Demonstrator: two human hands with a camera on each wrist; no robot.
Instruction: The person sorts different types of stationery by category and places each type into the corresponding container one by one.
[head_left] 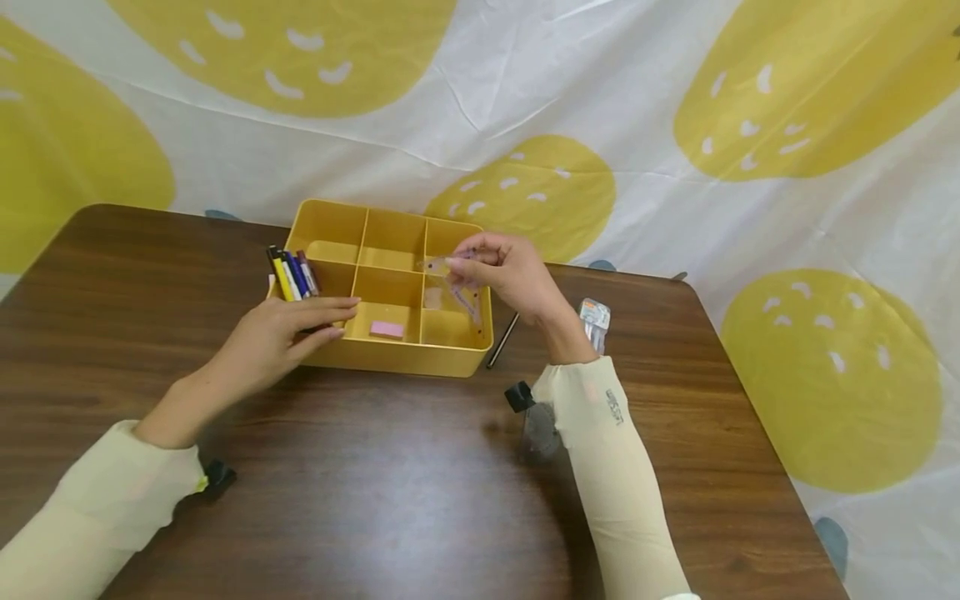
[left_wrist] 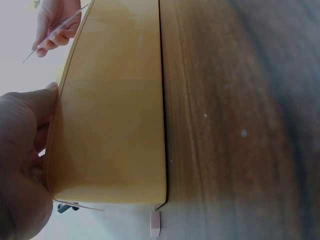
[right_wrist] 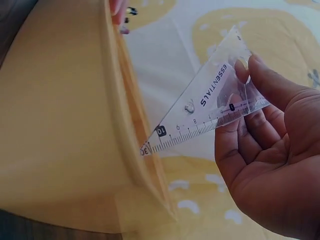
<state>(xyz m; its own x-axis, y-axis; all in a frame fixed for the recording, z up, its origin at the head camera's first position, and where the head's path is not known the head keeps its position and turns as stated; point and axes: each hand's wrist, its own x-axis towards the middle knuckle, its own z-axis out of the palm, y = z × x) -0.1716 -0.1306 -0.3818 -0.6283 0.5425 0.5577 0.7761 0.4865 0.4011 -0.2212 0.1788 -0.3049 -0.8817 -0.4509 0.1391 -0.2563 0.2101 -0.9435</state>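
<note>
A clear set square [right_wrist: 200, 105] with purple print and a centimetre scale is pinched between the thumb and fingers of my right hand [head_left: 506, 271]. It is held tilted over the right compartments of a yellow divided box [head_left: 397, 360], one pointed corner overlapping the rim in the right wrist view. My left hand [head_left: 288, 333] rests on the box's front left rim, fingers stretched out over the front compartments. A pink eraser [head_left: 387, 330] lies in the front middle compartment. Several pens and markers [head_left: 294, 275] stand upright at the box's left end.
To the right of the box a dark pen or pencil [head_left: 502, 340] lies on the brown wooden table [head_left: 390, 500]. A small clear package [head_left: 595, 321] sits beyond my right wrist. A white curtain with yellow shapes [head_left: 525, 92] hangs behind the table.
</note>
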